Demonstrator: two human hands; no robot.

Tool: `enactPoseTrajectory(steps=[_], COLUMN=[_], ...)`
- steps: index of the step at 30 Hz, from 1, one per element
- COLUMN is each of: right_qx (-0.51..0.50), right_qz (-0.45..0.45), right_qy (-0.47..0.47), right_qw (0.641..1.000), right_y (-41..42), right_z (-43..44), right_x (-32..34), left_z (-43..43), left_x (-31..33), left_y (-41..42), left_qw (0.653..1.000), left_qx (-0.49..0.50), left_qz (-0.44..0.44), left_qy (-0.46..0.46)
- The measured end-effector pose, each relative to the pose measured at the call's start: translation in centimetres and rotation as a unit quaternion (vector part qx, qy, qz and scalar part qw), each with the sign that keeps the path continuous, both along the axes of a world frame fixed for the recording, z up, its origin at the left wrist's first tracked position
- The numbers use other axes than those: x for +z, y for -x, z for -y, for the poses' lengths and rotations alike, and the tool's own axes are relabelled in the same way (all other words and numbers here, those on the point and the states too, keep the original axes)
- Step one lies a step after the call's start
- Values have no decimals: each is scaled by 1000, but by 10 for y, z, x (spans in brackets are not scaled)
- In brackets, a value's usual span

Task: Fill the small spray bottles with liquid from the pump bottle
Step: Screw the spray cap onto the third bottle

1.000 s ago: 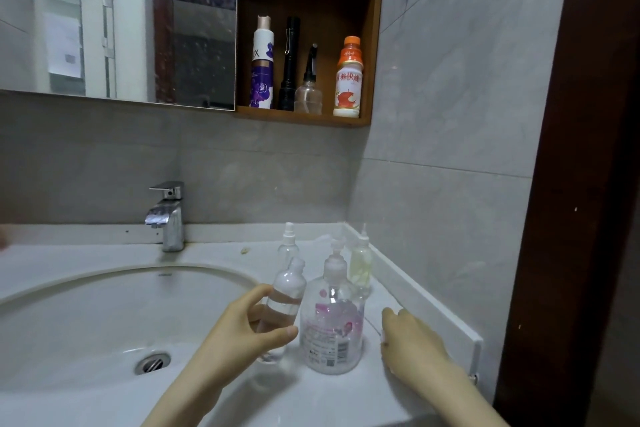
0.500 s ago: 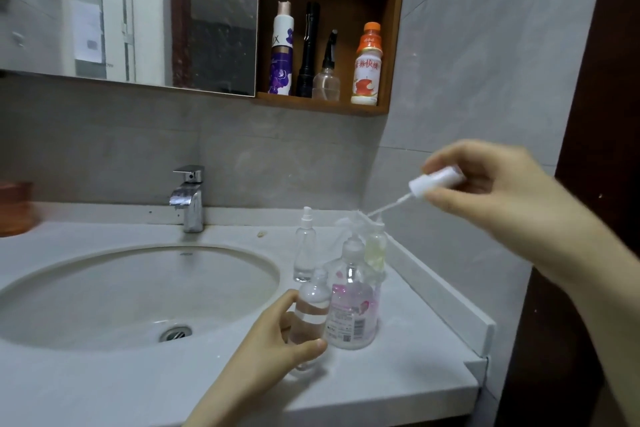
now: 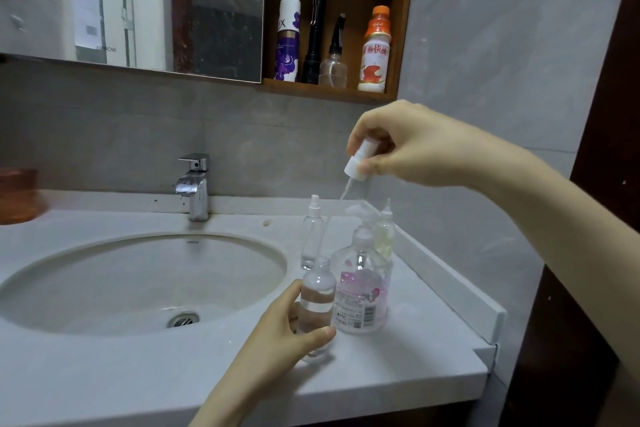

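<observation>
Left hand: grip clamped round small spray bottle, upright on counter, neck open; likely steadying it for filling.
Right hand: grip pinched on spray cap, dip tube slanting toward neck, cap held aside to clear opening.
Pump bottle just beside, on right.

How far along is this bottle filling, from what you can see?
Done: the sprayer cap is off the small bottle, which seems to hold some clear liquid. In hand: the left hand grips that bottle; the right hand pinches the cap above it, tube dangling toward the neck. Left: pumping from the pump bottle, and the slim capped bottle behind looks empty.
</observation>
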State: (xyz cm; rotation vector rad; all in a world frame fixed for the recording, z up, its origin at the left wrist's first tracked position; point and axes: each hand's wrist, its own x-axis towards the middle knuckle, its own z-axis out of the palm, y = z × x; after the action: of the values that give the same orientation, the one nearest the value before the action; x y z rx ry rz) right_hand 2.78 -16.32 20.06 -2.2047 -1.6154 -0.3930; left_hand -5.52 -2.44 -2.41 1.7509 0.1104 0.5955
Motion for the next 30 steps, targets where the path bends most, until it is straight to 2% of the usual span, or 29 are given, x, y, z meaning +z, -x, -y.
enactPoseTrajectory(steps=[6, 15, 22, 27, 30], right_qx=[11, 5, 6, 16, 21], right_qz=[-2, 27, -45, -73, -56], right_qy=[-16, 38, 123, 143, 151], right_qw=[1000, 999, 991, 987, 987], right_y=[-2, 0, -8, -9, -6], right_z=[4, -15, -32, -41, -45], right_x=[14, -6, -52, -73, -73], left_z=[-4, -4, -4, -3, -4], left_x=[-3, -5, -5, -3, -3], left_y=[-1, -2, -2, -2, -2], left_qw=[1000, 1000, 1000, 1000, 1000], left_qx=[-1, -2, 7, 6, 10], left_qz=[3, 4, -4, -3, -3], left_qy=[-1, 0, -2, 2, 10])
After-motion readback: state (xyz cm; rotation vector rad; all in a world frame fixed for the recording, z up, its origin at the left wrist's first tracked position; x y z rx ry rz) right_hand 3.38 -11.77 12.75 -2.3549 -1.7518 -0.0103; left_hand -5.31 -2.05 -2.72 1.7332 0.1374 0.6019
